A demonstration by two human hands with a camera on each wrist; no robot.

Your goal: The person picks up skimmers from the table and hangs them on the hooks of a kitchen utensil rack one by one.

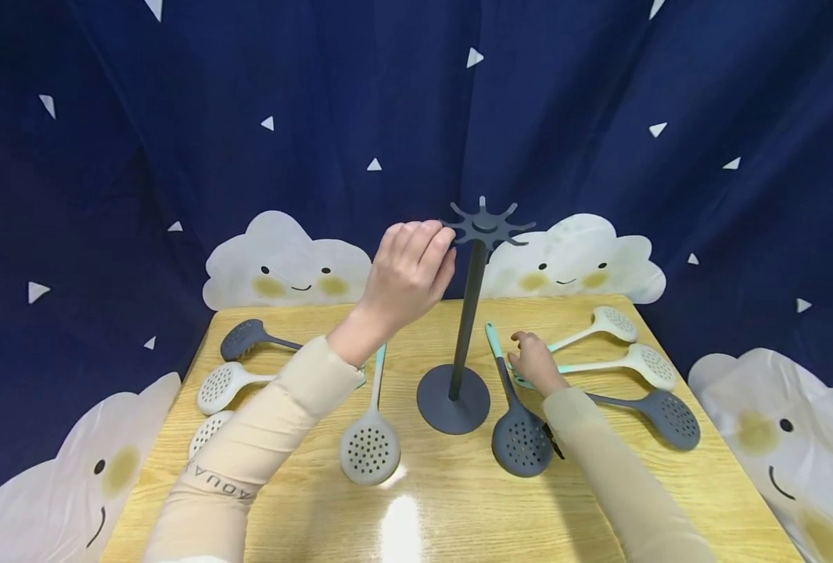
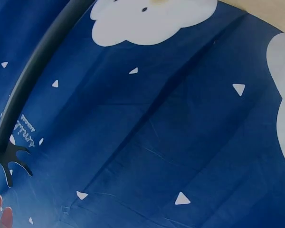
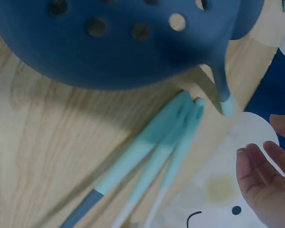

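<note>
A dark utensil stand (image 1: 468, 320) with a round base and a star-shaped top of hooks (image 1: 485, 225) rises from the table. My left hand (image 1: 409, 270) is raised at the left of the hooks, fingers bent, holding nothing. In the left wrist view its fingertips (image 2: 6, 217) appear close to the hooks (image 2: 4, 159). Low over the right side, my right hand (image 1: 534, 363) has loosely curved fingers with nothing between them. Close to it lie mint handle ends (image 3: 168, 128) and a dark skimmer (image 1: 522, 442) with a mint-tipped handle. This skimmer looms large in the right wrist view.
Right of the stand lie two white skimmers (image 1: 651, 366) (image 1: 616, 324) and another dark skimmer (image 1: 672, 418). A light grey skimmer (image 1: 370, 450) lies left of the base. Farther left are a dark utensil (image 1: 243, 338) and white skimmers (image 1: 217, 389), partly behind my sleeve. A blue curtain (image 1: 416, 102) hangs behind.
</note>
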